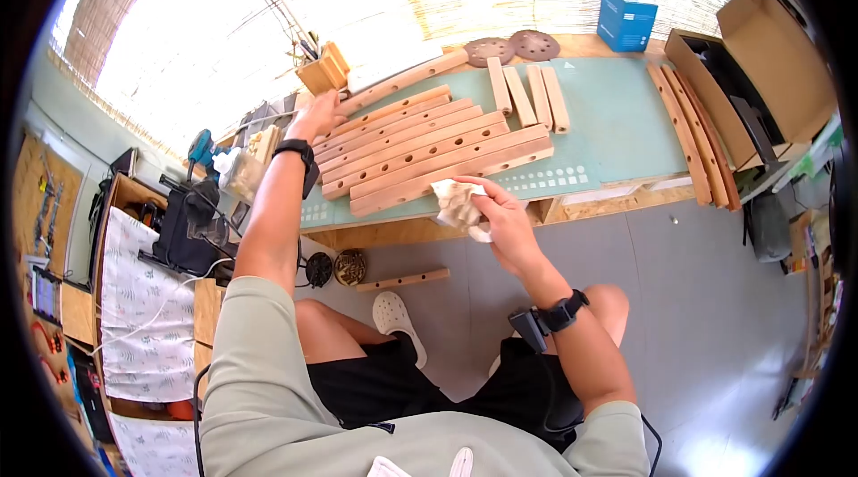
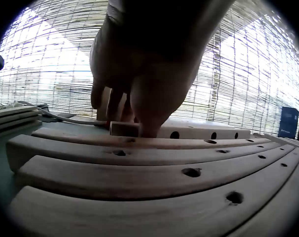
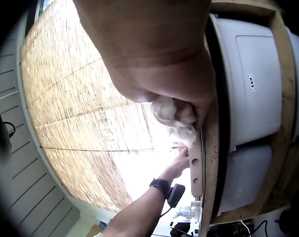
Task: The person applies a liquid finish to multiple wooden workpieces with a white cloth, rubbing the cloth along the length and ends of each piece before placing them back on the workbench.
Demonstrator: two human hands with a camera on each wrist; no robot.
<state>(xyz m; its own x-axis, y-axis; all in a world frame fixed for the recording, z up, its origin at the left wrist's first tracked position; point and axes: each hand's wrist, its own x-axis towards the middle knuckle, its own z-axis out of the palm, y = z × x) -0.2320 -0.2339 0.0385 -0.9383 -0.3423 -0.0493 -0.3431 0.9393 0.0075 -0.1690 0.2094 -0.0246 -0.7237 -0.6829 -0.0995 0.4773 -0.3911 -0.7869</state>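
My left hand [image 1: 315, 117] is at the left end of the rearmost wooden bar [image 1: 407, 81], which has holes drilled along it. In the left wrist view the thumb lies on the bar's near side and the other fingers reach behind its end [image 2: 123, 129]. Several more drilled wooden bars [image 1: 451, 142] lie side by side in front of it on the green cutting mat [image 1: 608, 119]. My right hand [image 1: 508, 222] grips a crumpled off-white cloth [image 1: 456, 204] near the table's front edge, close to the nearest bar.
Short wooden blocks [image 1: 540, 97] and brown sanding discs [image 1: 536, 45] lie at the back. Curved wooden strips [image 1: 688, 133] and an open cardboard box [image 1: 778, 75] are on the right. One drilled bar [image 1: 404, 280] lies on the floor beside small bowls [image 1: 349, 267].
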